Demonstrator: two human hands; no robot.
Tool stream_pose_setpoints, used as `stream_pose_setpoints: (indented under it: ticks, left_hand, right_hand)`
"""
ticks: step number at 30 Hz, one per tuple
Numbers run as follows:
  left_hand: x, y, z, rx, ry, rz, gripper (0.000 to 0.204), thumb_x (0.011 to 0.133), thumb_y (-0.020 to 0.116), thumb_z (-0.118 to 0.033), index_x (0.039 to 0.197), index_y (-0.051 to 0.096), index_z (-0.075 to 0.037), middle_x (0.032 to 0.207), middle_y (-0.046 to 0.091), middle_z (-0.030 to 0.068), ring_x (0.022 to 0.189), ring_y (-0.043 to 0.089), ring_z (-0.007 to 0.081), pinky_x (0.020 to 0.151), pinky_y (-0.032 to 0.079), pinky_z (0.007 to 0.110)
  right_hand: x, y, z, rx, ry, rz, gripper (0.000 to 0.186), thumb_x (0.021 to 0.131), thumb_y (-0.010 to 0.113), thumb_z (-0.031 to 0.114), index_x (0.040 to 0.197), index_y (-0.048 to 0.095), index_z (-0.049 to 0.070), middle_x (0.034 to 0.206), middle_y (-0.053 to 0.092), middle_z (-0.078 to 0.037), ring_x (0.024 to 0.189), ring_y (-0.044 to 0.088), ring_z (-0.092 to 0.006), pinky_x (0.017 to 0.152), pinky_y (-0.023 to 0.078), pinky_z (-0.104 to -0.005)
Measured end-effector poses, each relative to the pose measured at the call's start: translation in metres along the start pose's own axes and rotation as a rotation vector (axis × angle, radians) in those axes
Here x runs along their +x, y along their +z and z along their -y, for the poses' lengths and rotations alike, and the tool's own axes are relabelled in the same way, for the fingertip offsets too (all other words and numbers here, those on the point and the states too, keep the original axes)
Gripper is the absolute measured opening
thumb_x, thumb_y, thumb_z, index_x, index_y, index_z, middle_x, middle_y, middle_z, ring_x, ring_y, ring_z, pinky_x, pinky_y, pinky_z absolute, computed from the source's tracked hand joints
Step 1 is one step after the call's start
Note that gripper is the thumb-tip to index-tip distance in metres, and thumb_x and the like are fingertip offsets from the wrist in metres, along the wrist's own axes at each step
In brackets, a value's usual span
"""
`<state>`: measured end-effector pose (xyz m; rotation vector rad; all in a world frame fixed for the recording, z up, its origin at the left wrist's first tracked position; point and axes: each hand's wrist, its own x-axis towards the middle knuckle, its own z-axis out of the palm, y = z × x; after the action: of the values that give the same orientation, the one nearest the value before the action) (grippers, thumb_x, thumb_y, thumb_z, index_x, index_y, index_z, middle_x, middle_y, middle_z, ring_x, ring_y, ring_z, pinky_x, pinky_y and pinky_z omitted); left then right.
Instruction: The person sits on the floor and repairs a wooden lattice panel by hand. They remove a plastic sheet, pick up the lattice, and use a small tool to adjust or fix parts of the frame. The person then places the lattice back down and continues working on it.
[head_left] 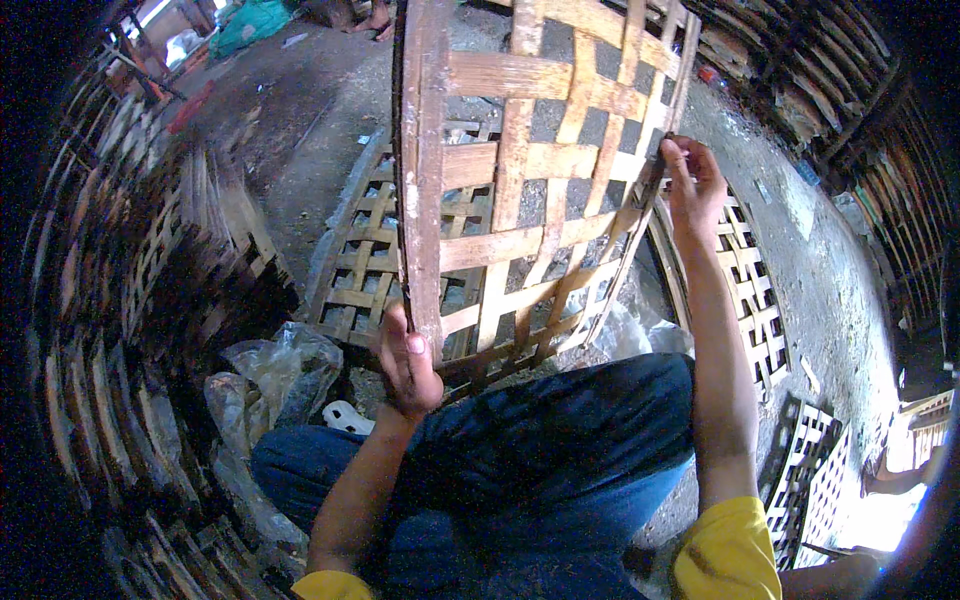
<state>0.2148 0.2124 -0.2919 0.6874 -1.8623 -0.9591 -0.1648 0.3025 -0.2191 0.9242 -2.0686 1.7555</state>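
Observation:
A woven slat panel (pixel 522 160), made of crossed flat wooden or bamboo strips in a frame, stands upright and tilted before me. My left hand (pixel 409 368) grips the lower end of its thick left frame bar, thumb on the near face. On the far right edge, my right hand (pixel 693 185) pinches the frame between thumb and fingers. The panel's lower edge is just beyond my bent knees, in blue jeans (pixel 560 420).
Behind it another woven panel (pixel 362 262) lies on the floor, with more lattice panels (pixel 752 290) at the right. Clear plastic bags (pixel 285 365) lie by my left knee. Stacked slats (pixel 90 400) line the left side. A person's foot (pixel 376 22) shows at the far top.

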Motion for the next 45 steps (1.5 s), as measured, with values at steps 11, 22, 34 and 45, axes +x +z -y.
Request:
stream_pose_setpoints:
  ticks: [11,22,34,45]
  left_hand:
    - [0.001,-0.001,-0.014,-0.002,0.074,0.027,0.059,0.100,0.038,-0.048,0.120,0.056,0.005,0.109,0.064,0.0170,0.089,0.060,0.0231,0.077,0.050,0.038]
    - [0.003,0.001,-0.002,-0.010,0.033,-0.013,0.059,0.100,0.037,-0.047,0.129,0.054,0.001,0.113,0.063,0.0144,0.088,0.058,0.0189,0.074,0.050,0.034]
    - [0.003,0.007,-0.011,-0.231,-0.027,-0.077,0.040,0.100,0.048,-0.035,0.113,0.056,0.003,0.098,0.056,0.0130,0.091,0.053,0.0221,0.083,0.044,0.037]
    - [0.006,0.000,-0.014,-0.181,-0.078,0.007,0.052,0.100,0.045,-0.040,0.124,0.055,0.005,0.106,0.059,0.0138,0.093,0.055,0.0203,0.083,0.046,0.033]
  right_hand:
    - [0.005,-0.010,0.006,-0.222,-0.055,-0.092,0.027,0.097,0.069,0.029,0.098,0.069,0.002,0.086,0.072,-0.011,0.080,0.066,-0.0155,0.075,0.052,-0.0323]
    - [0.014,-0.031,-0.033,0.241,0.338,-0.244,0.023,0.096,0.071,0.023,0.104,0.061,0.004,0.079,0.057,-0.001,0.063,0.054,-0.0098,0.057,0.052,-0.0279]
    - [0.007,-0.026,-0.026,-0.020,0.080,0.160,0.028,0.091,0.078,0.022,0.111,0.067,0.006,0.093,0.067,0.000,0.082,0.057,-0.0088,0.072,0.049,-0.0284]
    - [-0.005,-0.014,0.007,-0.196,-0.238,0.248,0.015,0.089,0.077,0.013,0.101,0.072,0.005,0.089,0.068,-0.005,0.073,0.061,-0.0108,0.067,0.050,-0.0283]
